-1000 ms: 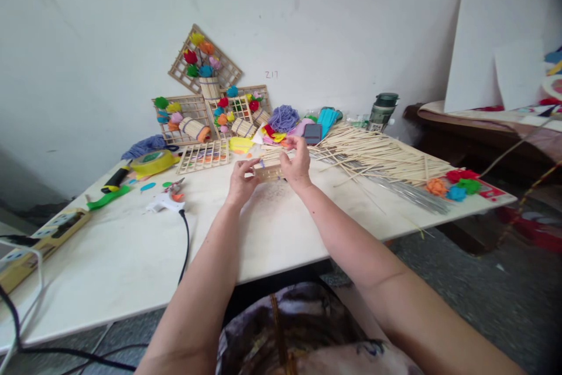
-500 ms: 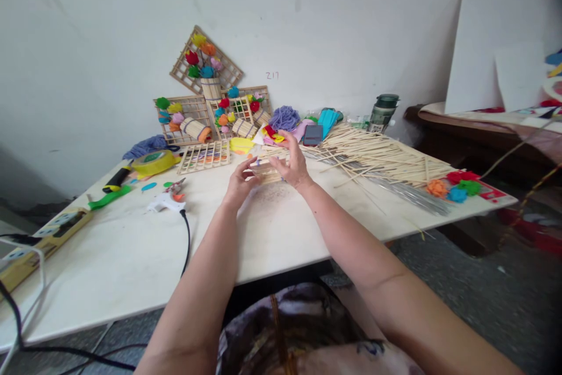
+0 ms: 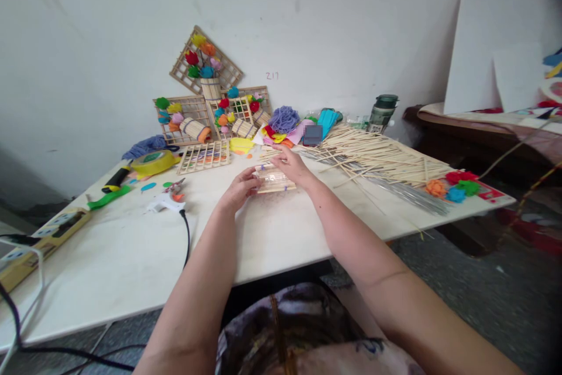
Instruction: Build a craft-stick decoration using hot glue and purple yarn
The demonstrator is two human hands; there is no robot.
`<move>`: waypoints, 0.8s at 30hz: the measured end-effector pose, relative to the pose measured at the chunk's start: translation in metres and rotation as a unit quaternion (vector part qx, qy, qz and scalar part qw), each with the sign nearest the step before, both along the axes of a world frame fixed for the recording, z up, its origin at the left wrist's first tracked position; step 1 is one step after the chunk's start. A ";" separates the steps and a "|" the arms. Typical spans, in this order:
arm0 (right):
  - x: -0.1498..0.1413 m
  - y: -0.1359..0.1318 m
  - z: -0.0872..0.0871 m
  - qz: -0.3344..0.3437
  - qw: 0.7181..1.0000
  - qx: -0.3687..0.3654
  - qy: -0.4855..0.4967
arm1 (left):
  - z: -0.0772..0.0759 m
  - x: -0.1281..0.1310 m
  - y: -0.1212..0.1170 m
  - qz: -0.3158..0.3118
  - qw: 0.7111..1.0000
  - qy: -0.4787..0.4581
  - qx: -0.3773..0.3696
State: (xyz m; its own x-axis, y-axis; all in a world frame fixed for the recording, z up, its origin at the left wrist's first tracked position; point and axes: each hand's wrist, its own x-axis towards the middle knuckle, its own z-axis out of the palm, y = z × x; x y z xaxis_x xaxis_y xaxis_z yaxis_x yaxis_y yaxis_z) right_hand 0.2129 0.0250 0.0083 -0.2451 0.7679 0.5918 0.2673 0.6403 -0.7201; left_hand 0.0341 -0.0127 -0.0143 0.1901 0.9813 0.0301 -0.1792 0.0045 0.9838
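A small mat of pale wooden sticks (image 3: 276, 188), with bits of purple yarn at its edges, is on the table in front of me. Something clear and shiny (image 3: 271, 178), like a plastic tube, lies across its middle. My left hand (image 3: 242, 186) is closed on the mat's left end, its fingertips partly hidden behind the sticks. From the right, my right hand (image 3: 290, 165) grips the upper right part, fingers bent over the far edge. Whether its fingertips also press the clear piece I cannot tell.
Wooden lattice frames (image 3: 204, 156) with felt flowers stand along the wall. Loose sticks (image 3: 381, 152) and grey wires (image 3: 408, 196) lie right. A glue gun (image 3: 167, 204), yellow tape (image 3: 153, 161) and a power strip (image 3: 48, 240) are left. A dark bottle (image 3: 383, 112) stands behind.
Both hands have come down slightly and the mat now lies flatter, showing more of its surface. My right hand has lowered from its raised pose onto the mat's far right side.
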 end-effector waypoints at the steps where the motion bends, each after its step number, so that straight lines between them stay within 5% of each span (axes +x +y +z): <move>1: -0.001 0.001 -0.001 -0.009 1.000 0.002 0.003 | 0.000 0.001 0.000 0.010 1.000 -0.006 -0.005; 24: -0.017 -0.005 -0.010 -0.119 0.992 0.032 -0.008 | 0.004 0.008 -0.002 0.065 0.997 0.021 0.041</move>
